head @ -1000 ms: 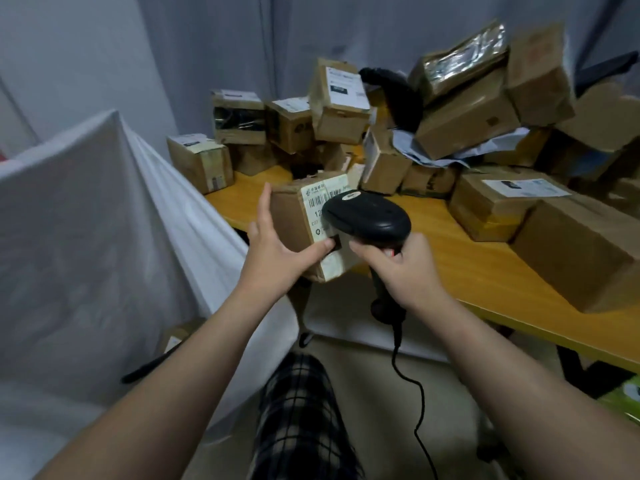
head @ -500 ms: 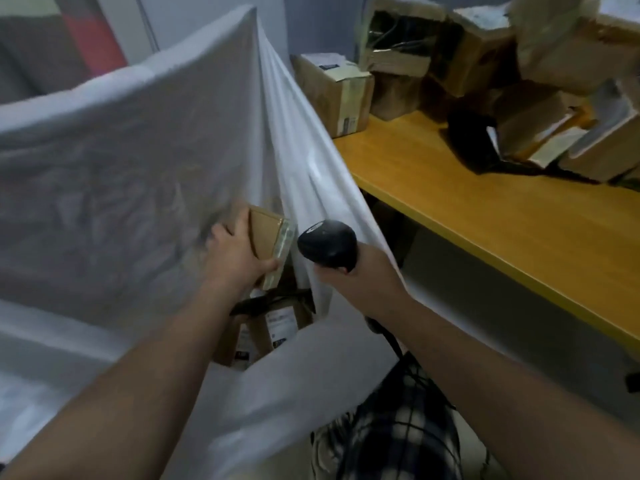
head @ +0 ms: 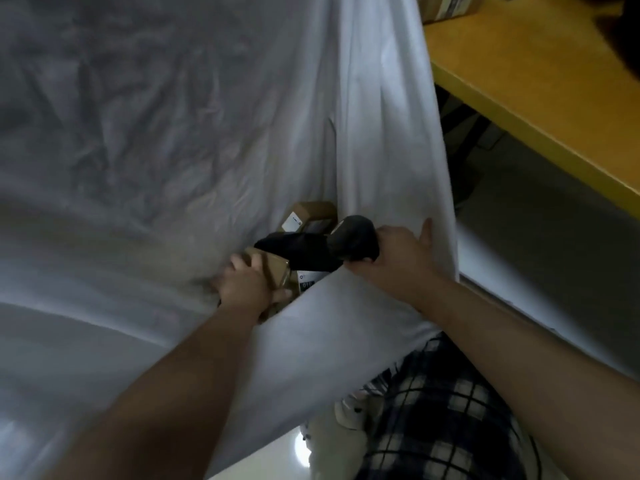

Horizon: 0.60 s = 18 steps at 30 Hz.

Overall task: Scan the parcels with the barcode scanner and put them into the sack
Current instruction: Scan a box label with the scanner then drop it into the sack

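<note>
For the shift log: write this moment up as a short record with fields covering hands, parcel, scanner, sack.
left hand: grips a cardboard parcel, low inside the sack's mouth
right hand: holds the barcode scanner at the sack's rim, one finger straight against the cloth
sack: white cloth, open, with labelled parcels inside
table: yellow wooden top, upper right
stage: parcel in the sack, not yet released
</note>
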Motion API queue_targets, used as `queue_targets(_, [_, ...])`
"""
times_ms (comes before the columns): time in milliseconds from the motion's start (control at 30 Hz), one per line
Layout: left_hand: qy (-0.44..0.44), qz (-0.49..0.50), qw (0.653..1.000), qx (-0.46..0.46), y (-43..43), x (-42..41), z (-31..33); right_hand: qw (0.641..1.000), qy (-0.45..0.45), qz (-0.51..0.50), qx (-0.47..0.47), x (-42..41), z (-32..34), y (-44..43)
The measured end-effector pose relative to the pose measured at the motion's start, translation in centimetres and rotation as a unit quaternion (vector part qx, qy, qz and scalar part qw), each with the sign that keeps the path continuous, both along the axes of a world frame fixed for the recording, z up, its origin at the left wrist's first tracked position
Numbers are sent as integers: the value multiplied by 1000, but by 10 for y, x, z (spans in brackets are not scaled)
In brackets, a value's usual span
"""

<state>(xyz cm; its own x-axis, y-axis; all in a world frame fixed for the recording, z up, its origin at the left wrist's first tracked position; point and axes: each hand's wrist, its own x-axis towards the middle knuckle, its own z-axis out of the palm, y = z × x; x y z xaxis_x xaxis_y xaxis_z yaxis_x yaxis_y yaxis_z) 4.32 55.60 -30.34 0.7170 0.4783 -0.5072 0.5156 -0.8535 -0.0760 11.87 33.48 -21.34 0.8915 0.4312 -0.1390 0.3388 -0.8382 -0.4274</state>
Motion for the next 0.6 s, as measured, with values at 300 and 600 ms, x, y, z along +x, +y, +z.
queue_targets(300, [-284,-131,948,-55,-61,45,91,978,-15,-78,192,-10,58,-40])
queue_targets(600, [-450,-263,844,-125,-181,68,209,910,-95,-225,334,-33,131,-144])
